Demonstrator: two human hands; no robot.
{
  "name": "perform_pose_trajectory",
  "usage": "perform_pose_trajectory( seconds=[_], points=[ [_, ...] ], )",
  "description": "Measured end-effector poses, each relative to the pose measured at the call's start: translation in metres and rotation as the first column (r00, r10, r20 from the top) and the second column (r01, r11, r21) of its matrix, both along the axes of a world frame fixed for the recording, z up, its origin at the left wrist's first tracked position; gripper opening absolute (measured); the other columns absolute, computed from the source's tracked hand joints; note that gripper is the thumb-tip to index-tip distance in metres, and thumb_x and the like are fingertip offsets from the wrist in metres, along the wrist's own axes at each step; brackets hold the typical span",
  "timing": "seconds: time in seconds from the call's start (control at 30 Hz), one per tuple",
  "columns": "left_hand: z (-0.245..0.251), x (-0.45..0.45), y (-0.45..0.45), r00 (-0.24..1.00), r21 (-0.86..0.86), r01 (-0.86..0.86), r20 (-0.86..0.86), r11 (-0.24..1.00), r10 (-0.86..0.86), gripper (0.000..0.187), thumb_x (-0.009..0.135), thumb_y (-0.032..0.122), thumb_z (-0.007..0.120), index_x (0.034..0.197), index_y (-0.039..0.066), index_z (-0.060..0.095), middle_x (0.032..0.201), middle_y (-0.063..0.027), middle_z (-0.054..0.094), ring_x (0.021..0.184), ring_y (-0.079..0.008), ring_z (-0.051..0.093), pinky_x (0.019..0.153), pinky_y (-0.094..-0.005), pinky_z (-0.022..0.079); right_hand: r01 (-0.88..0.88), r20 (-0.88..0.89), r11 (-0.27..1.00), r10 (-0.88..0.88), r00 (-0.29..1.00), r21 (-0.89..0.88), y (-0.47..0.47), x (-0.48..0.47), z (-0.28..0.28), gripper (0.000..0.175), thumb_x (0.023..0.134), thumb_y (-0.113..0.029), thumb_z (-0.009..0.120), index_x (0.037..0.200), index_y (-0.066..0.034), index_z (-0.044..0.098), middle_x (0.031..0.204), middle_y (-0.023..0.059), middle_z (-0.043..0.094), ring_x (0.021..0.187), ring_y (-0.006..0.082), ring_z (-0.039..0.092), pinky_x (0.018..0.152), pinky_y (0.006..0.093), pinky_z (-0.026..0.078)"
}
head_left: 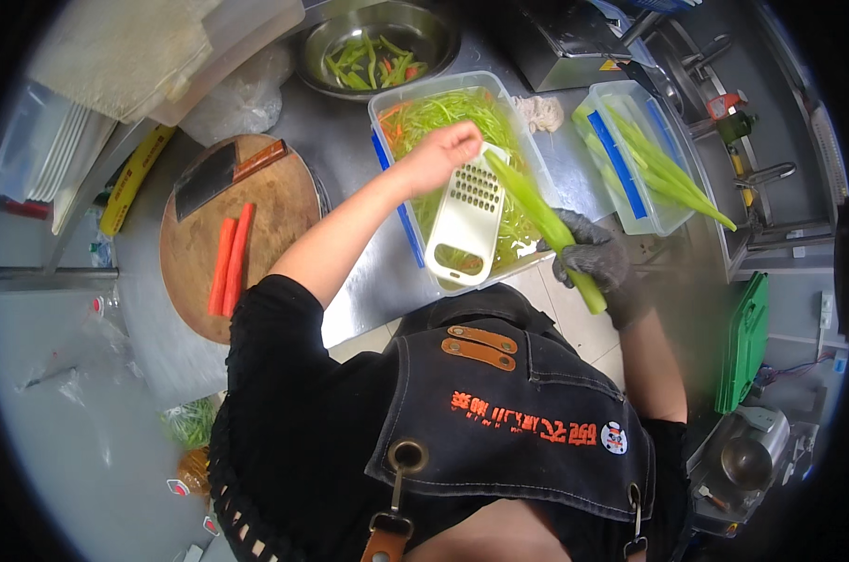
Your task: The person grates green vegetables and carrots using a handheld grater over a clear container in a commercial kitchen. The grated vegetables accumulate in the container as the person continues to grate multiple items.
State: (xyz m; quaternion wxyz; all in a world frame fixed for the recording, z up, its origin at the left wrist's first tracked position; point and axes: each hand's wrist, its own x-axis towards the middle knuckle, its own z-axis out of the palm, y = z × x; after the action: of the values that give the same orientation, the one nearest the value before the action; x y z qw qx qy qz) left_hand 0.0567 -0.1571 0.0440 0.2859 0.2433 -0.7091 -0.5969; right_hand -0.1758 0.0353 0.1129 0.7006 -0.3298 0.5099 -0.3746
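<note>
My bare left hand (444, 156) is at the far end of a white handheld grater (466, 225), its fingers closed on that end. The grater slants over a clear plastic tub (540, 168) with blue clips, its slotted handle towards me. Shredded green vegetable (445, 112) in liquid fills the tub, with orange shreds at the left corner. In a grey glove, my right hand (593, 256) grips a long peeled green stem (537, 211), probably celtuce. The stem's far tip lies at the grater's upper right edge; whether they touch is unclear.
Left stands a round wooden chopping board (192, 260) with a cleaver (206, 181) and two peeled carrots (229, 260). A metal pan (424, 35) holds green peelings. At right, another tub (670, 218) holds green stems. A crumpled cloth (540, 114) lies between the tubs.
</note>
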Motion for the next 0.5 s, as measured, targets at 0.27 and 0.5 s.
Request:
perform_pose_trajectory(
  seconds=[0.27,0.5],
  points=[
    [0.029,0.017,-0.102,0.721,-0.457,-0.416,0.361,0.786,0.591,0.074,0.088,0.052,0.059,0.135,-0.001,0.036,0.135,-0.0221,0.045,0.124,-0.0327,0.045,0.099,-0.0398,0.042,0.242,0.139,0.970,-0.235,0.962,-0.038,-0.004,0.013,-0.026,0.069,0.077,-0.015,0.065,0.138,0.0022,0.036,0.105,0.0153,0.057,0.066,0.0178,0.059,0.055,0.0264,0.049],
    [-0.001,0.075,0.095,0.498,-0.081,0.052,0.866,0.995,0.044,0.066,0.082,0.064,0.057,0.087,-0.001,0.063,0.087,-0.0209,0.067,0.088,-0.0337,0.065,0.079,-0.0424,0.050,0.347,0.167,0.936,-0.353,0.921,0.062,0.013,0.007,-0.025,0.065,0.083,-0.021,0.062,0.138,0.0017,0.036,0.105,0.0192,0.057,0.059,0.0177,0.058,0.041,0.0254,0.046]
  ],
)
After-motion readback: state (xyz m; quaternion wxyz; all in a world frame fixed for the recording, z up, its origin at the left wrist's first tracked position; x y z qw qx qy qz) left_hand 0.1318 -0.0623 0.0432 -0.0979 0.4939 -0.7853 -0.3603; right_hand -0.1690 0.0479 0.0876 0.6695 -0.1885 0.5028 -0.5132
